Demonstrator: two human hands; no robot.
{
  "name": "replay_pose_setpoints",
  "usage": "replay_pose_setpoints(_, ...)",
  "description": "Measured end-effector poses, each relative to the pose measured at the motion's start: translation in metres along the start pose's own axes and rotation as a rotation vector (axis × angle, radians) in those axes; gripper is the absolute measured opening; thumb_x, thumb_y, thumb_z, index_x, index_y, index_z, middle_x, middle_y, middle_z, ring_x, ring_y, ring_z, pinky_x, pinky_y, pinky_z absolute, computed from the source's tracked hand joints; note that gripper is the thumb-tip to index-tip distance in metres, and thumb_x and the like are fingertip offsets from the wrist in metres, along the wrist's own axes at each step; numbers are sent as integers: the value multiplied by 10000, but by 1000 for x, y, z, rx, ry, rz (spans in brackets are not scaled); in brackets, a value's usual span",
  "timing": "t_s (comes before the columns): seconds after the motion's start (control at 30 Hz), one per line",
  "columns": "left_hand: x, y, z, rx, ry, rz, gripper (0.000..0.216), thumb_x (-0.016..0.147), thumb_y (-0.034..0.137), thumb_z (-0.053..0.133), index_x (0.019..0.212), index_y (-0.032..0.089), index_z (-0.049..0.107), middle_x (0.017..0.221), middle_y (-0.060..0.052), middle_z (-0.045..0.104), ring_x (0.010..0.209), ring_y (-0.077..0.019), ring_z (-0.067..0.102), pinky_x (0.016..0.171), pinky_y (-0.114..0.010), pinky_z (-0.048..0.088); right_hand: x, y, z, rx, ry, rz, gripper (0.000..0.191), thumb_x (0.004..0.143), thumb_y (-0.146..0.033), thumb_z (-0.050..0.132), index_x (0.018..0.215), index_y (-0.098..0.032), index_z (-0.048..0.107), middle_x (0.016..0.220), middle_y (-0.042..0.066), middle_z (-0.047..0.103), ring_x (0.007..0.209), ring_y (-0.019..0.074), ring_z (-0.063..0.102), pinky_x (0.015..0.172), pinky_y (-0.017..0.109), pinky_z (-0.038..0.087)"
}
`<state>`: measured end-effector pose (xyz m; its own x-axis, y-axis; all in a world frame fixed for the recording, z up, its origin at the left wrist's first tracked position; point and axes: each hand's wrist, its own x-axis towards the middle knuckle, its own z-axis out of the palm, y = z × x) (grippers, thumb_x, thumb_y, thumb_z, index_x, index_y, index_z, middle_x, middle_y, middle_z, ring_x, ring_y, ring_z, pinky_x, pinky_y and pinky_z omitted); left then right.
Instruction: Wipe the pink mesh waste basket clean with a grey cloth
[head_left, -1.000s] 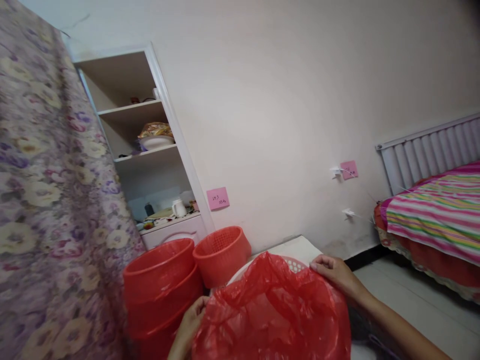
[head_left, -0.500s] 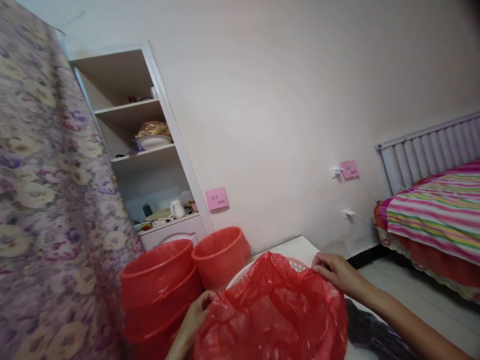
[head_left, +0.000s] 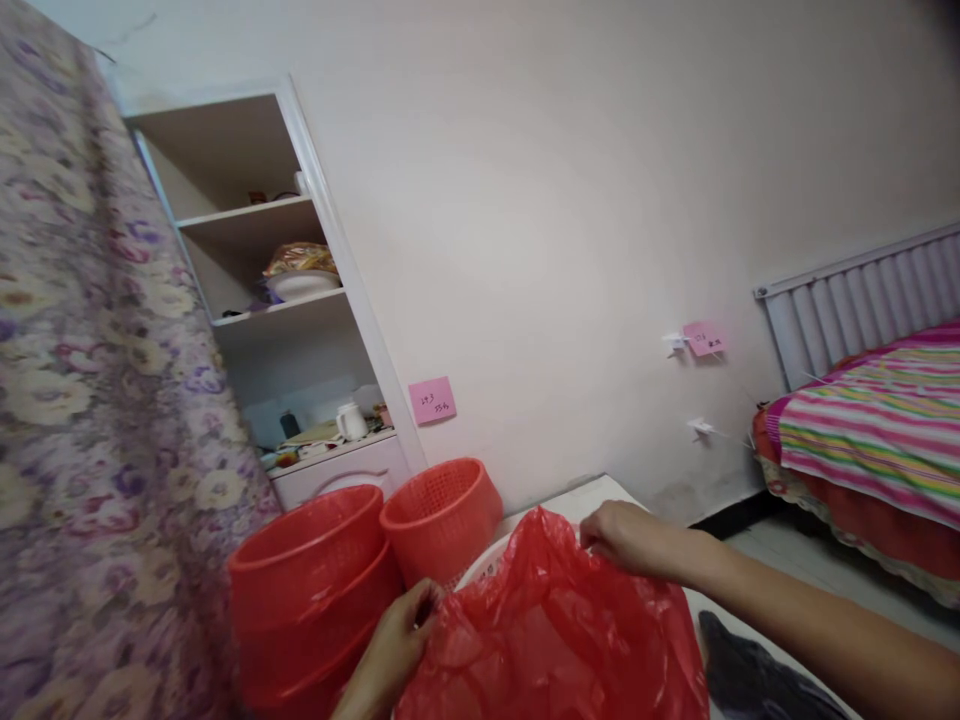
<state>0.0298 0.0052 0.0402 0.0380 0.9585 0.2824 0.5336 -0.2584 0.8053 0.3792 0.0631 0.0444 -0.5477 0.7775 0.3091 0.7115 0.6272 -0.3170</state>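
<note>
A thin red plastic bag [head_left: 555, 630] billows open at the bottom middle, draped over a white perforated basket whose rim [head_left: 480, 568] peeks out behind it. My left hand [head_left: 397, 640] pinches the bag's left edge with closed fingers. My right hand [head_left: 622, 538] reaches in from the right and grips the bag's far top edge, fingers curled over it. The basket stands on a white surface [head_left: 577, 498].
Stacked red tubs [head_left: 307, 570] and a red mesh basket [head_left: 442, 520] stand just left of the bag. Behind are a white shelf unit [head_left: 292, 300], a floral curtain [head_left: 82, 420] at left, a bed with striped cover [head_left: 877, 420] at right, and dark cloth [head_left: 757, 680] by my right arm.
My right hand slid leftward along the bag's top edge, bunching the plastic toward the middle. My left hand shifted slightly right. The view drifted a little rightward.
</note>
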Motion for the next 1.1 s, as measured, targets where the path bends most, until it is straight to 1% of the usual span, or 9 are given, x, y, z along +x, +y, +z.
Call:
replay_pose_setpoints(0.13,-4,1,2,-76,59,4,195,641,330,649,636,196,507,645,42,516,656,-137,443,638,-266,365,23,-16,15,-87,-231,41,240,667,-135,589,830,-136,764,795,153,764,692,287,702,559,311,451)
replay_pose_setpoints(0.23,-6,-1,3,-176,86,-30,208,627,327,648,655,204,482,622,65,494,615,-112,411,588,-240,341,31,-20,35,-148,-354,50,70,560,-87,654,518,-133,686,636,152,727,663,335,699,578,363,490)
replay_pose_setpoints(0.33,-7,-4,2,-290,88,-83,242,597,295,674,663,214,456,579,97,463,547,-84,373,533,-214,298,30,-19,52,-155,-363,60,367,422,33,651,264,-181,398,530,129,671,702,386,701,663,437,519)
replay_pose_setpoints(0.4,-8,-4,0,-364,81,-126,263,583,285,690,673,221,451,561,110,467,512,-74,372,518,-208,294,26,-15,55,-117,-311,60,360,393,77,623,290,-180,392,572,131,684,752,405,700,697,454,514)
replay_pose_setpoints(0.47,-10,1,-3,-425,68,-173,253,602,320,700,699,225,487,576,100,525,512,-85,425,526,-218,331,20,-7,50,-38,-226,38,213,451,50,604,455,-160,569,709,139,726,820,383,694,723,433,501)
replay_pose_setpoints(0.6,-14,12,-8,-497,11,-250,276,597,388,751,757,199,629,703,17,676,684,-168,593,686,-291,458,16,14,24,241,-82,-13,337,618,-59,500,864,-189,691,899,69,738,840,225,668,713,295,470)
replay_pose_setpoints(0.8,-5,2,-5,-571,-15,-334,368,559,473,815,655,179,616,583,6,669,534,-150,574,582,-284,427,38,36,19,529,75,132,254,766,-308,461,778,-139,650,634,22,638,579,142,557,526,231,401)
replay_pose_setpoints(0.97,14,-15,2,-594,75,-312,422,490,407,855,722,187,578,602,28,684,524,-128,580,581,-269,433,55,47,36,482,295,226,182,748,-295,501,712,-172,630,662,9,625,655,150,545,593,248,367)
replay_pose_setpoints(1.1,25,-23,11,-557,158,-303,403,497,392,842,686,175,560,552,59,634,500,-102,548,544,-247,425,64,57,45,454,321,257,130,736,-249,525,690,-180,625,679,3,626,679,150,546,610,260,340)
